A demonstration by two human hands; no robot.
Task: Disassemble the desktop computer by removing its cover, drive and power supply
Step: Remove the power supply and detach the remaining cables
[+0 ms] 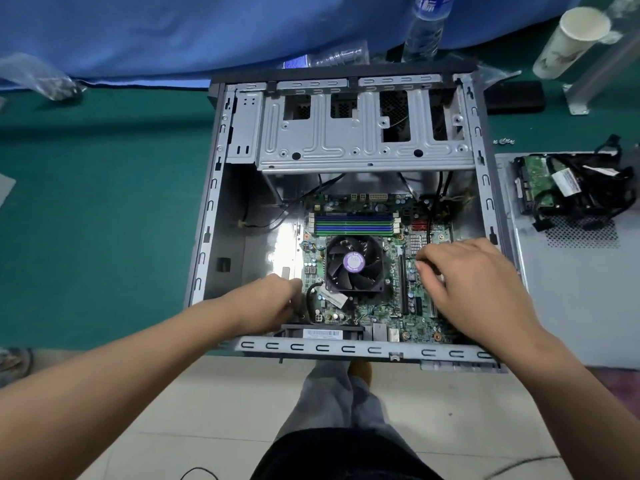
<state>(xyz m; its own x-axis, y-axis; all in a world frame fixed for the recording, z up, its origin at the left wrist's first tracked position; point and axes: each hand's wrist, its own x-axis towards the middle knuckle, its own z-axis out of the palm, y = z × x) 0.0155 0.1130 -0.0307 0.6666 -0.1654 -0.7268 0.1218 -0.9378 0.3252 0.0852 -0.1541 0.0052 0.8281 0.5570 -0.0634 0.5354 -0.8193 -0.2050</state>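
Computer case (221,202) lies open on its side at frame centre, on a green mat (104,202), cover already off. Circuit board (367,306) sits in the near half of the case; black cooling fan (354,263) with a purple hub at its middle; blue and green memory sticks (353,223) just beyond the fan, toward 12 o'clock. Bare metal drive cage (363,133) spans the far half of the case. Left hand (266,303) is inside the case at 8 o'clock of the fan, fingers curled down at the board's left edge next to a black cable (309,299); cannot tell whether it actually pinches the cable or anything else. Right hand (474,282) is at 3 o'clock of the fan, fingers bent with tips resting on the board near a long black slot (402,282); nothing visibly held. Grey cover panel (571,289) lies flat on the mat at 3 o'clock of the case, just beside it. On the panel's far end: a drive (533,188) with green underside up, tangled with a bundle of black cables (588,195). At 12 o'clock beyond the case, a clear water bottle (424,32) against a blue cloth (173,29); a paper cup (568,39) at 1 o'clock. Tiled floor (173,410) and the person's legs (332,403) at 6 o'clock.
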